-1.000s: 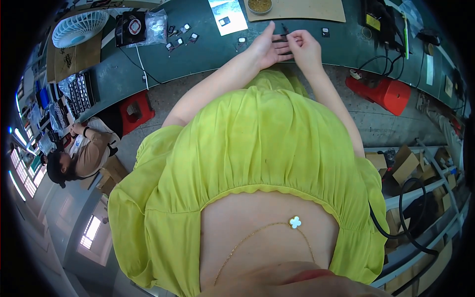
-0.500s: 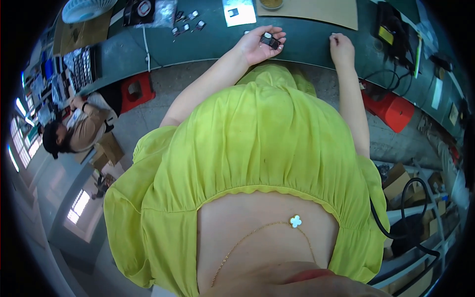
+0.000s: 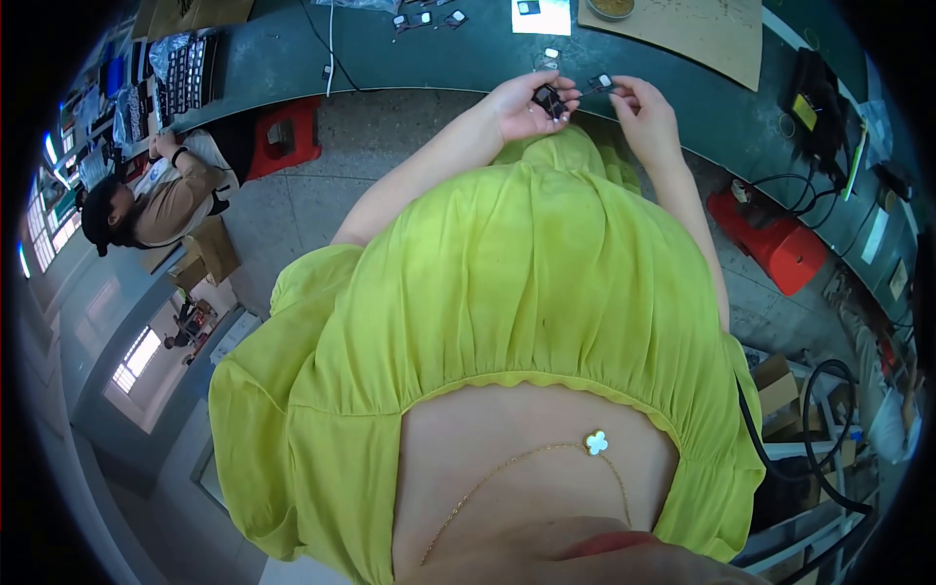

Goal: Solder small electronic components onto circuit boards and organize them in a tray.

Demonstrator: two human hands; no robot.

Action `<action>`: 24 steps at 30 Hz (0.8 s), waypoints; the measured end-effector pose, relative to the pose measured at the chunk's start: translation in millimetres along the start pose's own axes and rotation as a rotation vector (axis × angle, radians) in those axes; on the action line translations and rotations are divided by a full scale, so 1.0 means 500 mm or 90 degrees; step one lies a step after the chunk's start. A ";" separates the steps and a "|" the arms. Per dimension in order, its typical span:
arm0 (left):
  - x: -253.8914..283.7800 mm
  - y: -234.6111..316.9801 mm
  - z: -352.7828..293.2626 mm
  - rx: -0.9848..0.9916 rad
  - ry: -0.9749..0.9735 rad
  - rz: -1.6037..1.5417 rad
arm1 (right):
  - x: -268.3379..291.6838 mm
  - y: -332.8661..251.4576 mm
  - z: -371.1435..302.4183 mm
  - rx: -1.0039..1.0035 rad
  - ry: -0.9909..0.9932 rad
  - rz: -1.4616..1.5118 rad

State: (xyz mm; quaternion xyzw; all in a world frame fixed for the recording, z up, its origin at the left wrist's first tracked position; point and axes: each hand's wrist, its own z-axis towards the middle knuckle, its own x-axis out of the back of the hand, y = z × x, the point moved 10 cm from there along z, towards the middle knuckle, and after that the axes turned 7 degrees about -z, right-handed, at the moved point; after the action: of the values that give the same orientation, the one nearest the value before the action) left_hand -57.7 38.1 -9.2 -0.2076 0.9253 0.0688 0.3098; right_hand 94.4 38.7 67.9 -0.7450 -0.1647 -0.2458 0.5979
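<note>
My left hand (image 3: 522,107) is cupped with the palm up, its fingers curled around several small black parts (image 3: 551,100) with pale faces. Close to its fingertips, my right hand (image 3: 646,119) pinches one small dark part (image 3: 600,84) with a whitish square face. What look like thin wires stick out from that part. On the green table just beyond the hands lies another small white-faced piece (image 3: 552,54). Farther left, several similar small dark parts (image 3: 422,19) lie in a row. One more rests on a bright white sheet (image 3: 542,23).
A brown board (image 3: 682,34) carries a round bowl (image 3: 611,10) at the far side. Black cables and a dark device (image 3: 817,107) lie to the right. Red stools (image 3: 765,239) stand under the table edge. A person (image 3: 161,195) works at the left.
My right hand has moved left, close to my left hand, and the small dark part at its fingertips now shows. My left hand still holds its parts. The whole view has shifted.
</note>
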 end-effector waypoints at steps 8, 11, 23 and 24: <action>0.107 0.105 -0.106 -0.047 -0.030 -0.090 | -0.113 0.011 0.031 0.101 -0.022 -0.396; 0.138 0.134 -0.140 -0.064 -0.038 -0.120 | -0.130 0.018 0.043 0.098 -0.033 -0.446; 0.202 0.244 -0.219 -0.078 -0.104 -0.122 | -0.161 -0.053 0.072 0.149 -0.024 -0.461; 0.206 0.254 -0.226 -0.077 -0.111 -0.119 | -0.173 -0.075 0.077 0.165 -0.028 -0.437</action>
State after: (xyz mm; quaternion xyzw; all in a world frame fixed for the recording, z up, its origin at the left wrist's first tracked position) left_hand -247.8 88.8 18.9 -0.3046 0.8656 0.1130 0.3811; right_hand 9.2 88.8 43.4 -0.5698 -0.4478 -0.3931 0.5660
